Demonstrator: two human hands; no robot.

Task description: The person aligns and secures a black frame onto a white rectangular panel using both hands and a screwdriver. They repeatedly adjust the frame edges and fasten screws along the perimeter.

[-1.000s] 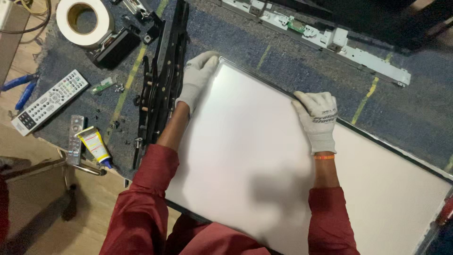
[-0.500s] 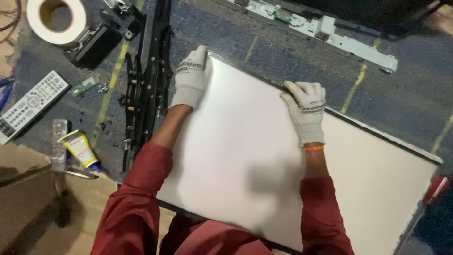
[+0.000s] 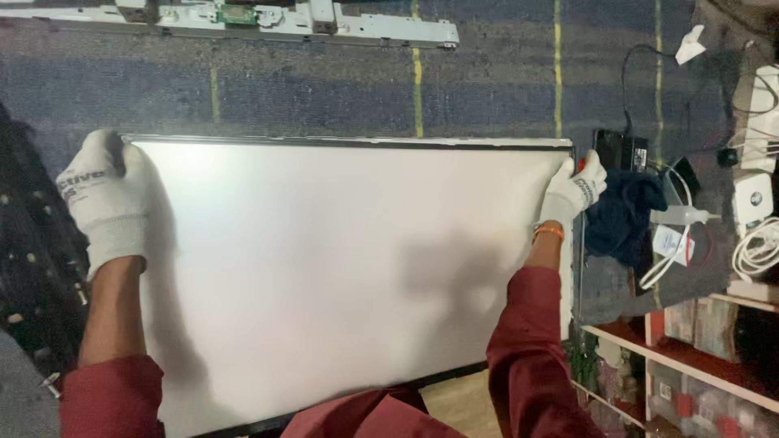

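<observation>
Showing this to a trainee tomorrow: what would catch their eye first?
A large white panel fills the middle, lying on blue carpet. The gloved left hand grips its far left corner, the gloved right hand its far right corner. A long metal strip lies beyond.

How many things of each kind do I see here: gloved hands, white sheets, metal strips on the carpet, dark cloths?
Gloved hands: 2, the left hand and the right hand, one at each far corner of the sheet.
Large white sheet: 1
Long metal strip with a small green board, on the carpet: 1
Dark blue cloth: 1
Total: 5
</observation>
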